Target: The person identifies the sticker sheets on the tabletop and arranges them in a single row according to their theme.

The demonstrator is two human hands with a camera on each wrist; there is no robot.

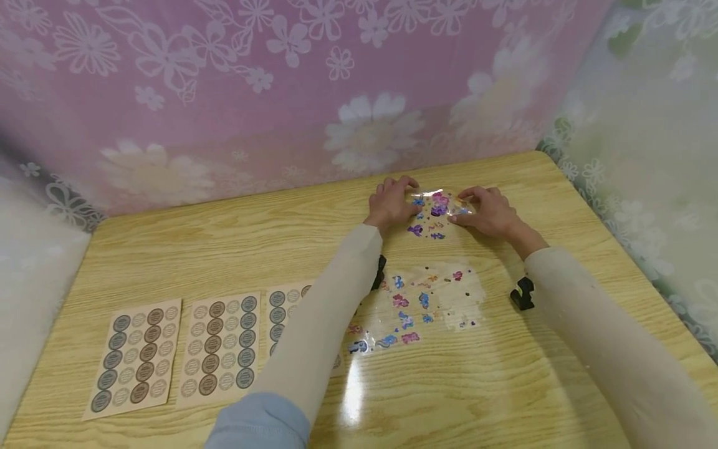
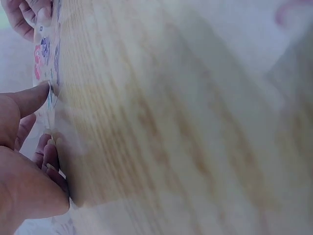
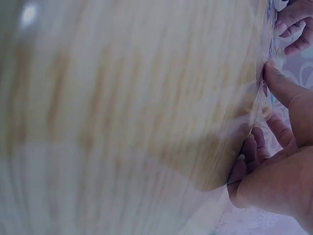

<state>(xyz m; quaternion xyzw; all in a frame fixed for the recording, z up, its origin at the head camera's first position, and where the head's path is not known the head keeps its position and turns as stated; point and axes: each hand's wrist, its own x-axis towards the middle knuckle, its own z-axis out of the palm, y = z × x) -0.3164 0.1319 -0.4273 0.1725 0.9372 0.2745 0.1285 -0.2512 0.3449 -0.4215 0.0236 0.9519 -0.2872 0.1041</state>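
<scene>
Near the table's far edge, a clear sticker sheet (image 1: 439, 204) with pink, purple and blue cartoon figures lies between my two hands. My left hand (image 1: 389, 202) pinches its left side; the left wrist view shows the thumb (image 2: 35, 99) on the sheet and the other fingers beyond its edge. The right side is pinched by my right hand (image 1: 489, 212), with the thumb (image 3: 279, 83) on the near face. In both wrist views the sheet appears nearly edge-on, so its full outline is hidden.
More clear sticker sheets (image 1: 415, 312) lie flat nearer to me, partly behind the left sleeve. Beige sheets of round stickers stand in a row on the left: one (image 1: 134, 355), a second (image 1: 220, 346), and another (image 1: 286, 296) partly covered by the left arm. A flowered cloth (image 1: 252, 125) hangs behind the wooden table (image 1: 224, 249).
</scene>
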